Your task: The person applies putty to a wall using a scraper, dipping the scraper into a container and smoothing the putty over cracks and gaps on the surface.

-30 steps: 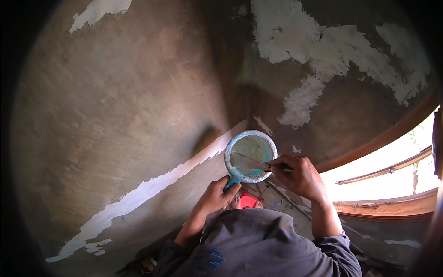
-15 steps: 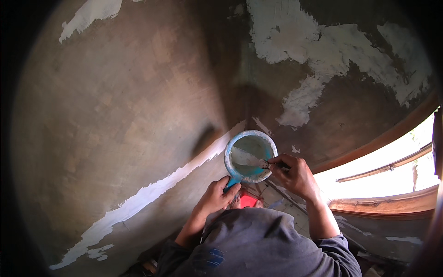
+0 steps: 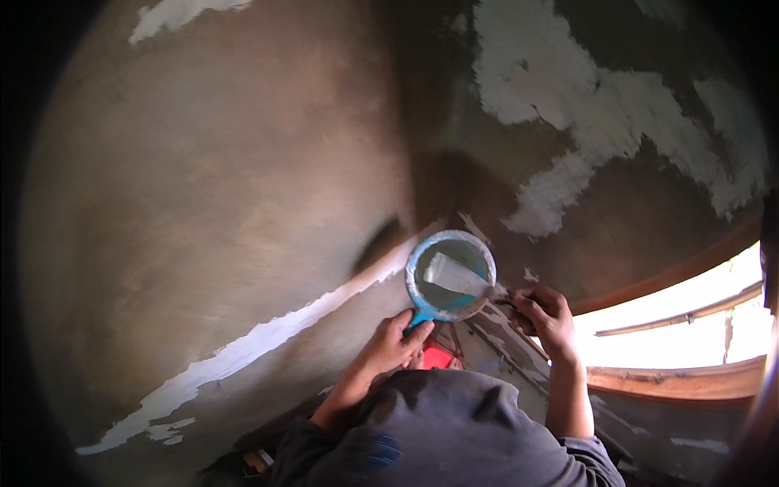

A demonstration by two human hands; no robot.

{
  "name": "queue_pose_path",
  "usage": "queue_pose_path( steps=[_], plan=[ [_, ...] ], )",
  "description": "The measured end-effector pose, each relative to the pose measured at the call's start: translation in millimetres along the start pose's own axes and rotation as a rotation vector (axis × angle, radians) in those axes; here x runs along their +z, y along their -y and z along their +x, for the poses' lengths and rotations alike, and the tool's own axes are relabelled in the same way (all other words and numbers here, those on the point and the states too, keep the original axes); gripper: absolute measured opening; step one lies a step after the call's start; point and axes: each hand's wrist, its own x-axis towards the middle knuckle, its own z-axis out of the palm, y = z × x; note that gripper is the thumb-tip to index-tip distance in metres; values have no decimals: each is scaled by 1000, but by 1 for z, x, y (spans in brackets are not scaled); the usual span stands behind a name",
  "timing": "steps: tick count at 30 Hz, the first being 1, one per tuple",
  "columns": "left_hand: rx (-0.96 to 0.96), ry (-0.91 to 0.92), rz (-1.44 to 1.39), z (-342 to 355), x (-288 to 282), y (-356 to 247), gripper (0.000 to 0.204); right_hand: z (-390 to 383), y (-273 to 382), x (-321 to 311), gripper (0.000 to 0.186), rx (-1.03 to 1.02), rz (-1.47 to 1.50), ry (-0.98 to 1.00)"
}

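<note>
A round blue dipper, its rim crusted with white, hangs in front of me near the wall corner. My left hand is closed round its handle. Above the dipper's opening lies the blade of a putty knife, tilted, with a lump of white putty at its tip. The fingers of my right hand grip the knife's dark handle just right of the rim. How much the dipper holds is hard to make out.
Grey-brown walls meet in a corner ahead. The left wall bears a long slanting white putty strip; irregular white patches cover part of the right one. A bright window with a wooden frame stands at right. Something red lies below.
My right hand has drawn the putty knife back to the right, and its putty-covered tip now shows clearly. The dipper sits slightly further right in view, still in my left hand.
</note>
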Motion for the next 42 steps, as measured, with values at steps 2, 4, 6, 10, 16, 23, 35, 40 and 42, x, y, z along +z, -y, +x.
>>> queue_pose_path(
  steps=[2,4,6,10,16,23,35,40,42],
  plan=[
    [-91,1,-168,-3,2,-4,27,-4,-9,-6,24,-63,7,-52],
    [-92,-35,-44,-2,2,-3,25,-1,-13,-16,29,-81,134,57],
    [-27,-10,-7,1,1,0,27,1,-3,-15,25,-144,339,207],
    [-27,12,-2,-5,1,12,33,0,36,25,32,-319,478,377],
    [-6,86,-92,-14,9,28,42,-7,117,112,34,-545,506,518],
    [-10,102,-176,-13,18,75,39,-14,156,180,36,-854,358,501],
    [26,51,-24,-22,8,57,36,14,173,202,50,-1611,-209,-233],
    [27,95,-50,-18,8,61,31,28,171,185,51,-1530,-284,-347],
    [16,79,-82,-28,11,41,31,34,170,177,48,-1466,-248,-360]
  ],
)
